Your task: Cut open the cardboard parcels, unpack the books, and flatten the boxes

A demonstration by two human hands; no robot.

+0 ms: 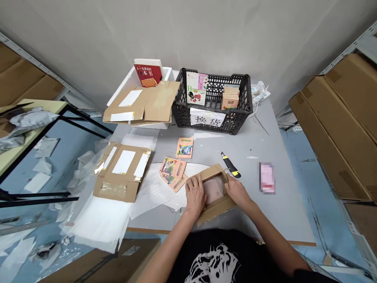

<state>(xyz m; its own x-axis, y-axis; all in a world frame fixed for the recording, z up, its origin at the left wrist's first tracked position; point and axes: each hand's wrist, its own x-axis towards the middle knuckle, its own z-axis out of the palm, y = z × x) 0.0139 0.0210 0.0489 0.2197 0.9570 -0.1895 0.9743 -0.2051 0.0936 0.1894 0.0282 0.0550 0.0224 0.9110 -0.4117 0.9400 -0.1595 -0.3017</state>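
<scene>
A small open cardboard parcel (pixel 212 209) lies at the near edge of the grey table (pixel 282 212). A flat item in clear plastic wrap (pixel 212 189) sits inside it. My left hand (pixel 194 193) presses on the parcel's left flap, fingers curled over the edge. On the right side, my right hand (pixel 237 190) grips the cardboard flap. Two small colourful booklets (pixel 173 172) lie just left of the parcel on white foam sheets. A third booklet (pixel 185 147) lies further back. A yellow-and-black utility knife (pixel 231 165) rests beside my right hand.
A black plastic crate (pixel 212 114) with books and a paper label stands at the back. Flattened cardboard (pixel 122 171) and foam sheets (pixel 100 224) cover the left side. A white bin (pixel 138 78) with a red book stands behind. A blurred pink item (pixel 267 178) lies right. Large boxes (pixel 338 129) fill the right shelf.
</scene>
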